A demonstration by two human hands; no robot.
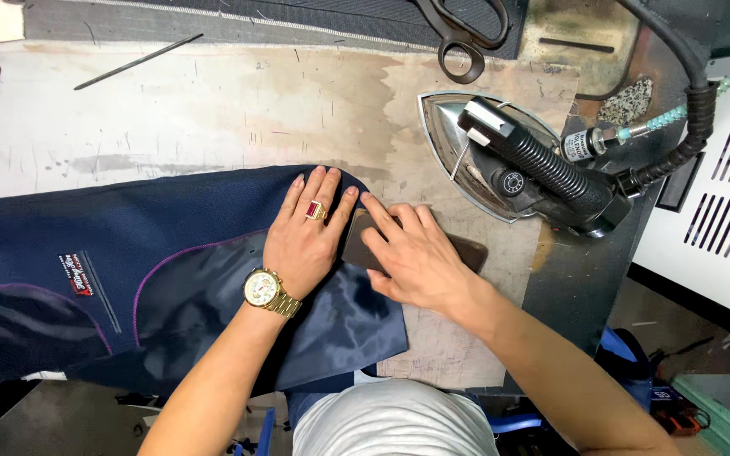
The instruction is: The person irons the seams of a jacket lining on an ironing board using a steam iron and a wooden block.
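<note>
Navy cloth [128, 245] looks soft and slippery; we flatten it, left hand [302, 241] fingers spread, right hand [411, 257] pressing a block [458, 249] at three o'clock.

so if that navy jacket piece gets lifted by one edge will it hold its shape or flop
The navy blue cloth jacket piece would probably flop: it lies soft and creased under the left hand. Its shiny dark lining looks slippery, so it may slide. It seems light for its size, though much runs off-frame.
</note>
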